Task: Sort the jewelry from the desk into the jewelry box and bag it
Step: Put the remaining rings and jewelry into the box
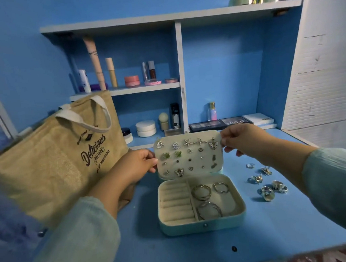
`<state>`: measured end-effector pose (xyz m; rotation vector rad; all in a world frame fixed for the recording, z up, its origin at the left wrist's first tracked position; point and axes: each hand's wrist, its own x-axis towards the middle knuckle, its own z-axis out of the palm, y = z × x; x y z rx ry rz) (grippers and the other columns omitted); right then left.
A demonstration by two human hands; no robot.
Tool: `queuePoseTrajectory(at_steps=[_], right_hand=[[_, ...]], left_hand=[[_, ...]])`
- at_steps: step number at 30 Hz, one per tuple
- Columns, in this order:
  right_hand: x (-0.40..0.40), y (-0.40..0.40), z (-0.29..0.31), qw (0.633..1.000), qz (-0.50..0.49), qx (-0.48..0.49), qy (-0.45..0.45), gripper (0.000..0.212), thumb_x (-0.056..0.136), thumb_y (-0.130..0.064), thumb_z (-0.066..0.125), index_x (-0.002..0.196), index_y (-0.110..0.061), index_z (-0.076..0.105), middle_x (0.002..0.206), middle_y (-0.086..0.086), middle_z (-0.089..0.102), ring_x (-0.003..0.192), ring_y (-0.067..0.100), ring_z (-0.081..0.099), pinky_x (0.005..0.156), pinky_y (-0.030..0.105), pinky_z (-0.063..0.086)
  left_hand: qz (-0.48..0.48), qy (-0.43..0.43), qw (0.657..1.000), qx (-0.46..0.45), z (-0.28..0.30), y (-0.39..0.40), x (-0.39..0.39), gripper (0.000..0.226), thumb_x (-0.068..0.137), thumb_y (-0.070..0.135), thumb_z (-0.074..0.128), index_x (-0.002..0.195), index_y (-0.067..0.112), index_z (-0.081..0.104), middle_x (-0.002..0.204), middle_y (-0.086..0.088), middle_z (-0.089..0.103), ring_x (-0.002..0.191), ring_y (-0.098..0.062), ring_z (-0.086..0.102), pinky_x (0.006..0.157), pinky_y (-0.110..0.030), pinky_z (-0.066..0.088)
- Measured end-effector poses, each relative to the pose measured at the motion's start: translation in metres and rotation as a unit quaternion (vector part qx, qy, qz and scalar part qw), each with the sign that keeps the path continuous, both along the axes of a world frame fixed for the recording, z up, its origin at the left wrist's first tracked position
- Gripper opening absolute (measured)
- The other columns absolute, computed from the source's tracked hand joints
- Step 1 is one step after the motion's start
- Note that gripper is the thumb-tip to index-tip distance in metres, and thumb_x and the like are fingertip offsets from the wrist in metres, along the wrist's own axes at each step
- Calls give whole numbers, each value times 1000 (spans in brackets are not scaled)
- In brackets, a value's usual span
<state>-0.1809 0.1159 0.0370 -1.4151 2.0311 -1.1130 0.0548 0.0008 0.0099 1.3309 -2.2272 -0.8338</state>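
Observation:
A mint jewelry box (202, 226) lies open on the blue desk (262, 234). Its raised lid panel (209, 163) carries several stud earrings. My left hand (138, 165) pinches the panel's left edge and my right hand (241, 140) pinches its upper right corner. Three silver hoops (209, 199) lie in the box's right compartment; the ring rolls (175, 202) on the left hold nothing. Several silver rings (265, 182) lie loose on the desk to the right of the box. A jute tote bag (50, 163) printed "Delicious" stands to the left, behind my left arm.
Behind the box, white shelves (126, 90) hold cosmetic tubes, jars and bottles. Eyeshadow palettes (220, 123) and a perfume bottle (212, 111) sit at the back right. A white slatted panel (322, 84) rises at the right. The desk's front edge runs near the bottom.

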Motion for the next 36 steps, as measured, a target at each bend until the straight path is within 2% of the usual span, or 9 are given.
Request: queuePoseTrajectory(at_steps=[6,12,15,18,20,21,28,31,36], right_hand=[[5,-23,-22,997,-47,10,-64,27,90,-3,50,87,-22,67,81,4,61,79,18,52,62,22,45],[3,-38,-33,994,-56,68,-72,27,82,5,57,75,-18,70,83,6,60,76,19,49,82,40,52],[1,-42,-36,993,-45,94,-56,23,83,0,59,85,-21,69,84,6,59,68,18,50,67,28,48],[1,-45,-38,992,-44,115,-25,22,85,-3,57,99,-13,71,91,12,64,68,18,51,59,22,44],[-1,-47,-40,990,-47,129,6,22,86,-3,55,101,-8,70,100,18,66,74,19,51,52,21,40],[-2,-48,-41,989,-42,137,22,23,86,-3,53,102,-5,70,96,19,65,74,20,50,50,21,38],[-1,-50,-44,979,-23,170,109,25,90,-8,49,104,-4,70,75,8,51,70,19,45,48,20,35],[0,-51,-45,976,-9,173,133,25,91,-8,47,101,-4,70,75,9,50,63,20,41,50,23,34],[0,-50,-43,969,11,186,163,25,94,-12,46,99,-3,69,75,9,47,56,16,35,47,22,30]], left_hand=[[55,47,997,11,-20,-12,-11,14,94,21,53,99,17,65,74,2,63,69,-12,53,63,-23,40],[95,90,991,23,-38,-19,-18,18,93,20,56,101,15,70,69,5,59,61,-10,48,57,-19,36],[110,98,989,16,-43,-19,-20,15,92,21,57,98,18,70,67,7,60,56,-10,46,53,-20,34],[111,79,991,1,-48,-18,-19,17,91,24,58,101,19,71,67,7,61,53,-9,46,52,-21,35],[112,74,991,9,-50,-18,-19,19,91,26,59,103,20,71,77,0,68,57,-11,50,54,-21,38],[112,74,991,13,-50,-18,-18,19,91,27,59,105,21,70,83,-3,70,59,-11,51,54,-21,40],[107,74,991,-17,-53,-14,-18,26,92,25,57,116,20,66,91,0,69,56,-5,49,49,-15,39],[98,69,993,-25,-52,-13,-18,28,92,25,57,118,22,65,82,4,66,54,-5,48,42,-10,39],[87,55,995,-17,-51,-13,-16,28,92,26,57,119,25,64,88,5,67,60,-5,52,40,-5,38]])
